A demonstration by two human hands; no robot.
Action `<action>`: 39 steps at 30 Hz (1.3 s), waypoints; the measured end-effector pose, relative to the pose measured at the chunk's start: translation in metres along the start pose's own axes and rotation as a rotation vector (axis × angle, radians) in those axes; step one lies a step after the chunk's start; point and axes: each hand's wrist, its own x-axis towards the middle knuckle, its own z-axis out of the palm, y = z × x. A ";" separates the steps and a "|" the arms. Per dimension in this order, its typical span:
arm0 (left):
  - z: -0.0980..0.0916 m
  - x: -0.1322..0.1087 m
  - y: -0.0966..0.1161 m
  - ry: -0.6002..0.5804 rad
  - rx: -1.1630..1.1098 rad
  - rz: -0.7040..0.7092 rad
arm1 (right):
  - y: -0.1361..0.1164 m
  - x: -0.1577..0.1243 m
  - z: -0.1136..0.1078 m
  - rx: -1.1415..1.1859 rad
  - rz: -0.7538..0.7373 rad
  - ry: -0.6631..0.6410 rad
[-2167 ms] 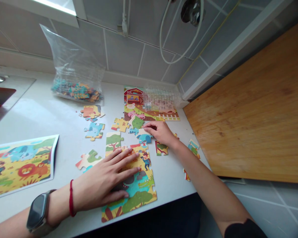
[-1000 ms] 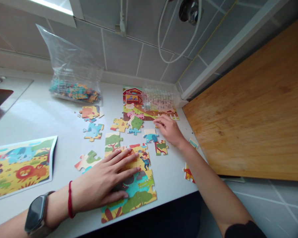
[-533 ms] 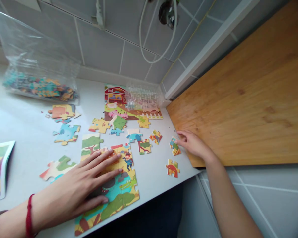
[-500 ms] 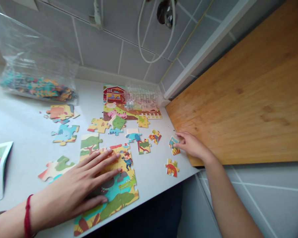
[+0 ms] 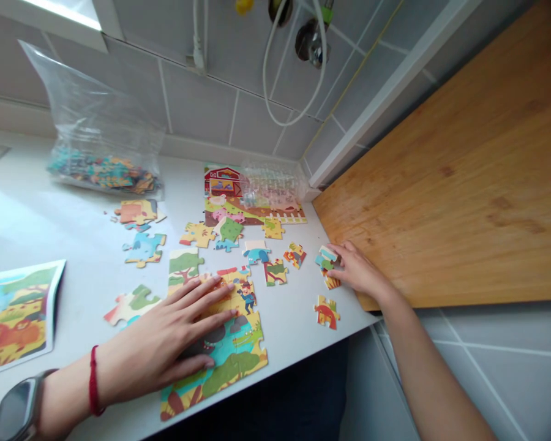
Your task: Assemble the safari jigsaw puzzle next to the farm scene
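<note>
My left hand lies flat with fingers spread on a partly joined jigsaw puzzle, covering its middle. Animals, water and a small figure in blue show on the puzzle's right part. At the right, my right hand grips the edge of a blue and green puzzle piece between thumb and fingers. Just below that piece is a yellow-striped piece, partly overlapped. Nearer the table edge lies a piece with a red animal. A lion piece and a tree piece lie between my hands.
A clear bag of pieces stands at the back left. A farm picture lies under clear plastic packaging. A printed sheet is at left. More pieces lie around. A wooden board borders the right.
The view has shifted left, bringing more of the printed sheet and a wristwatch into sight. My left hand stays on the puzzle; my right fingers have moved slightly around the blue and green piece.
</note>
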 end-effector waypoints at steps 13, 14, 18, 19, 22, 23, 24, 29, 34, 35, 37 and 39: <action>-0.002 0.000 0.001 -0.082 -0.129 -0.064 | 0.000 0.044 0.014 0.224 -0.117 -0.023; -0.002 0.000 0.001 -0.079 -0.137 -0.067 | -0.001 0.044 0.015 0.229 -0.121 -0.001; -0.002 0.000 0.001 -0.088 -0.144 -0.068 | -0.039 0.039 0.024 0.167 -0.158 0.230; -0.002 0.001 0.002 -0.088 -0.148 -0.069 | -0.057 0.037 0.029 0.170 -0.182 0.282; -0.003 0.001 0.002 -0.079 -0.162 -0.069 | -0.120 0.032 0.041 0.228 -0.401 0.280; -0.004 0.002 0.003 -0.081 -0.161 -0.068 | -0.140 0.031 0.045 0.251 -0.463 0.271; -0.004 0.002 0.003 -0.085 -0.157 -0.067 | -0.159 0.032 0.048 0.268 -0.515 0.266; -0.010 0.004 0.004 -0.009 -0.148 -0.036 | -0.221 0.048 0.062 0.310 -0.671 0.291; -0.026 0.001 -0.016 0.151 -0.060 -0.182 | -0.236 0.052 0.079 0.491 -0.721 0.432; -0.031 -0.002 -0.023 0.183 -0.002 -0.268 | -0.235 0.051 0.081 0.522 -0.721 0.446; -0.039 -0.010 -0.042 0.233 0.141 -0.445 | -0.231 0.050 0.082 0.551 -0.702 0.460; -0.046 -0.020 -0.061 0.251 0.230 -0.591 | -0.224 0.052 0.082 0.550 -0.665 0.472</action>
